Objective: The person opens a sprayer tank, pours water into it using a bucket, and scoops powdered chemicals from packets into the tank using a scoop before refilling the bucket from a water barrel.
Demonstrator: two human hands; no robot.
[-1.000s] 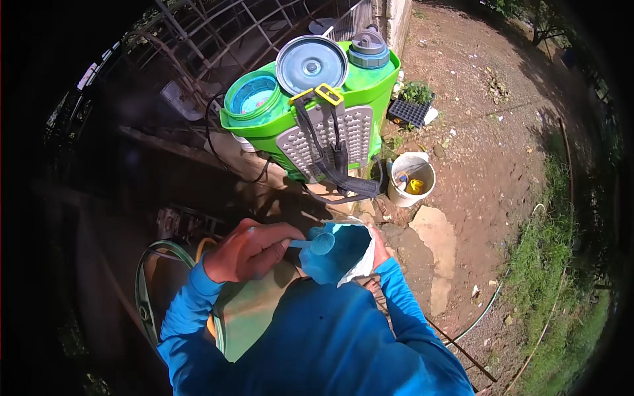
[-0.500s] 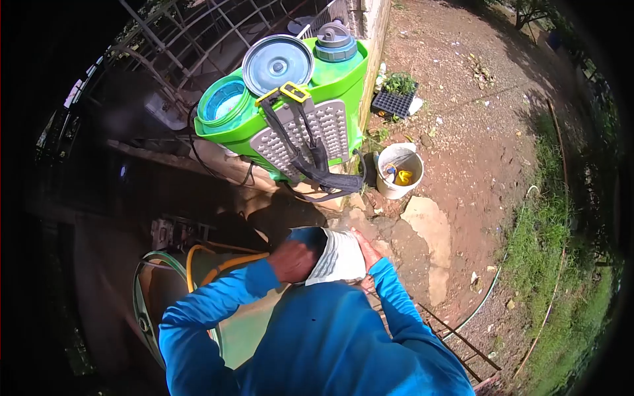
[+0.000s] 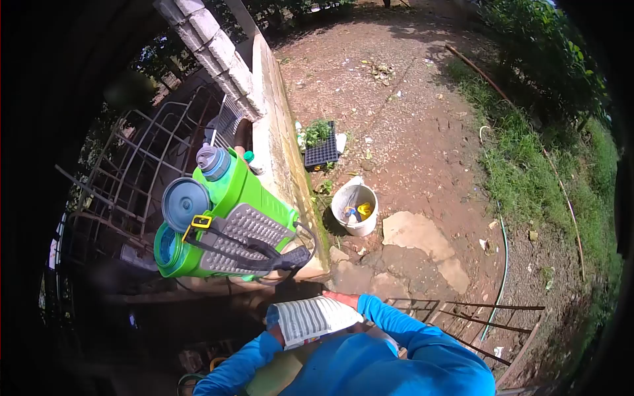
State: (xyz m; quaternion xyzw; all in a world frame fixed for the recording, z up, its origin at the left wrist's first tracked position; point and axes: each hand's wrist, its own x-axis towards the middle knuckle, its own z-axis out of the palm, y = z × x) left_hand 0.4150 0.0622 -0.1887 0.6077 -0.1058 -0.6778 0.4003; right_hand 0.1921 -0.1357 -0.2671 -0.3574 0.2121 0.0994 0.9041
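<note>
A white paper-like bag with rows of dark print (image 3: 316, 319) lies across in front of my body, with a blue patch at its left end. My right hand (image 3: 341, 298) grips the bag's upper right edge. At the bag's lower left end is my left hand (image 3: 277, 334); its fingers are hidden by the bag, so their grip does not show. Beyond the bag stands a green backpack sprayer (image 3: 264, 206), tilted in view, with a grey ribbed back panel and black straps. Its round lid (image 3: 185, 204) is off the blue-rimmed tank opening (image 3: 169, 245) and rests beside it.
The sprayer stands on a low concrete wall (image 3: 300, 178). A white bucket (image 3: 360, 224) with yellow and blue items sits on the ground to its right. Beyond are a black seedling tray (image 3: 321, 153), a thin hose (image 3: 504, 264) and a rusty metal frame (image 3: 489, 319).
My view has swung right, so the sprayer and bucket sit further left. The bag has turned to lie more level, its dark opening no longer visible. My left hand is now lower, mostly behind the bag.
</note>
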